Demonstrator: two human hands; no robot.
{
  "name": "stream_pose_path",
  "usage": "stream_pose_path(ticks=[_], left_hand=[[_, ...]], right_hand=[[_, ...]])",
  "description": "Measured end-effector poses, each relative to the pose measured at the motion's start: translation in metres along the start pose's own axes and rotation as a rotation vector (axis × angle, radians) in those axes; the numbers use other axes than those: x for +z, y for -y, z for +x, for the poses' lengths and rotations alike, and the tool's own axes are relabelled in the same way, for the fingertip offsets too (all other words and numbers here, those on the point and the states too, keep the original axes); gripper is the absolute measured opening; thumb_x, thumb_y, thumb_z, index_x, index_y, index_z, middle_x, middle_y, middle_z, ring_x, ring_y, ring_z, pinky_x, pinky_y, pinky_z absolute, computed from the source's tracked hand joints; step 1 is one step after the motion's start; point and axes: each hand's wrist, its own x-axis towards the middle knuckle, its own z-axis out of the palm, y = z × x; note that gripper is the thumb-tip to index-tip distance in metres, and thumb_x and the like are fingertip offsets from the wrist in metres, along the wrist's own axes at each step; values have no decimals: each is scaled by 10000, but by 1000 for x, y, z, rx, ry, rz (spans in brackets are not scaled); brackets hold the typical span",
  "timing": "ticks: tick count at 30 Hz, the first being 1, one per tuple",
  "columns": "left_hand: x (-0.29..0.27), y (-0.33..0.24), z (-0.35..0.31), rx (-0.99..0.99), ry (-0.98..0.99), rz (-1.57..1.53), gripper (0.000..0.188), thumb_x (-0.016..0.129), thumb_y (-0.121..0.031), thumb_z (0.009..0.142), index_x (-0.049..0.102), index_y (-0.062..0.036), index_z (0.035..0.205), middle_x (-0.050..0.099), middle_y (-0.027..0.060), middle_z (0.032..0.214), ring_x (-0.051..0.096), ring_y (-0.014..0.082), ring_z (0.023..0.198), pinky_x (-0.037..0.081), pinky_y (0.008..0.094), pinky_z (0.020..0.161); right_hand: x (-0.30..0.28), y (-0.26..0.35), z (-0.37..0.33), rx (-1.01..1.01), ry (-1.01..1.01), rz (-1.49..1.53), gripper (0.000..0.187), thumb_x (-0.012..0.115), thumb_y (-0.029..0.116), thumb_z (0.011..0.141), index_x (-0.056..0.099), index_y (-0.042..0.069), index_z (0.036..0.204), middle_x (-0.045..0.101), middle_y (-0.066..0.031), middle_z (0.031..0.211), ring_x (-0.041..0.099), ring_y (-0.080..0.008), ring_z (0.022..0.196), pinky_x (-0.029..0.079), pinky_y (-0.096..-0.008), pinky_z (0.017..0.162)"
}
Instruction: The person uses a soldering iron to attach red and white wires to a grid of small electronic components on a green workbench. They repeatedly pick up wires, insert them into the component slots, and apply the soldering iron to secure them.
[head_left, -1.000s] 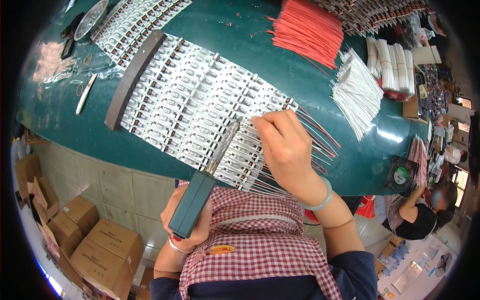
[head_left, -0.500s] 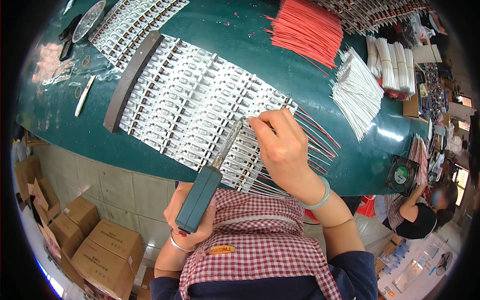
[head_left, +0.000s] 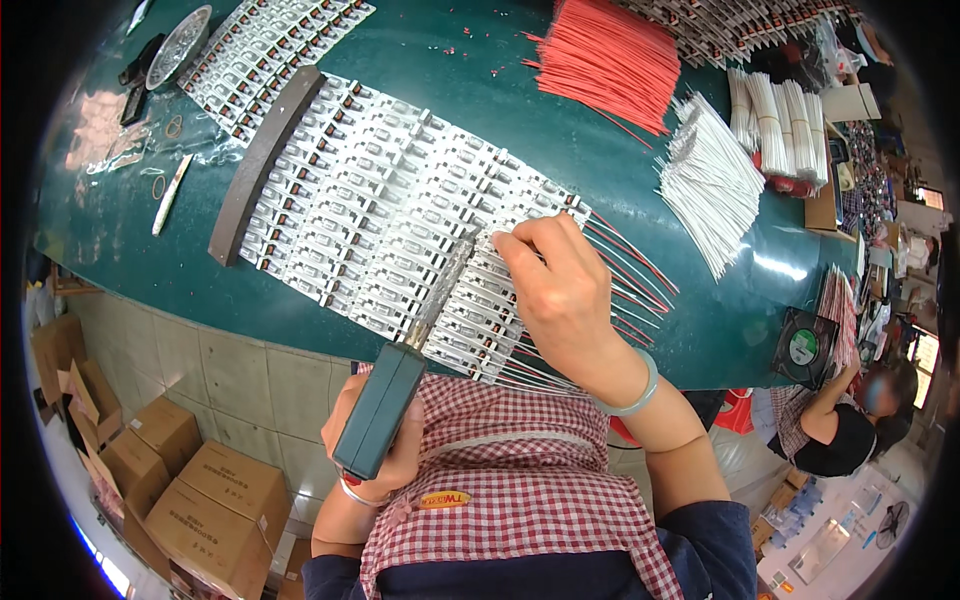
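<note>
My left hand (head_left: 402, 450) is closed around the boxy green handle of a soldering iron (head_left: 378, 410). Its long greyish metal shaft slants up and right across the sheet of white parts (head_left: 390, 190), which sits in rows on the green table. My right hand (head_left: 560, 285) hovers over the right end of these rows, thumb and forefinger pinched close to the iron's tip. What the pinch holds is too small to make out. Red and white wires (head_left: 630, 270) stick out from the rows' right edge, partly hidden beneath my right hand.
A dark curved bar (head_left: 265, 165) lies across the rows' left end. Farther off are red wires (head_left: 605, 65), loose white wires (head_left: 710, 185) and bundled white wires (head_left: 785, 120). A black fan (head_left: 803, 346) stands at the right edge, near another person (head_left: 835, 425). Cardboard boxes (head_left: 215, 515) fill the lower left.
My left hand and the soldering iron have shifted a little left and down, with the tip drawn away from my right fingertips. My right hand has moved slightly left, still pinched.
</note>
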Motion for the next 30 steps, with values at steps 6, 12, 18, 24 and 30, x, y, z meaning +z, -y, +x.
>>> stream_pose_path(ticks=[6, 12, 18, 24, 30], left_hand=[[6, -6, 8, 40, -25, -20, 252, 780, 42, 800, 748, 56, 1049, 744, 201, 1023, 756, 349, 862, 607, 384, 759], [9, -10, 15, 20, 13, -37, 248, 774, 53, 803, 739, 66, 1048, 735, 194, 1024, 735, 335, 820, 587, 370, 736], [9, -13, 17, 35, 13, -24, 241, 771, 53, 804, 738, 64, 1043, 728, 185, 1012, 725, 329, 802, 578, 365, 712], [9, -5, 8, 48, -9, -29, 258, 782, 17, 813, 742, 59, 1064, 730, 200, 1019, 730, 355, 821, 593, 382, 742], [2, -6, 2, -58, -19, -46, 281, 795, -22, 815, 750, 44, 1084, 733, 210, 1026, 740, 369, 860, 596, 395, 769]], right_hand=[[1, -1, -1, -1, -15, 8, 328, 681, 4, 713, 708, -39, 1037, 598, -107, 947, 601, -266, 862, 519, -360, 694], [4, -2, -2, 2, -27, 8, 316, 685, 2, 710, 707, -37, 1023, 580, -103, 921, 594, -263, 848, 514, -362, 683], [4, -2, -1, -4, -28, 6, 312, 687, 1, 710, 706, -39, 1018, 559, -100, 897, 590, -263, 838, 510, -363, 669], [4, -1, -1, -8, -29, 6, 313, 688, -3, 708, 708, -44, 1018, 559, -100, 894, 589, -264, 834, 509, -365, 665], [3, 0, -1, 1, -25, -3, 310, 694, -9, 701, 713, -42, 1008, 569, -99, 903, 593, -262, 842, 521, -362, 679]])
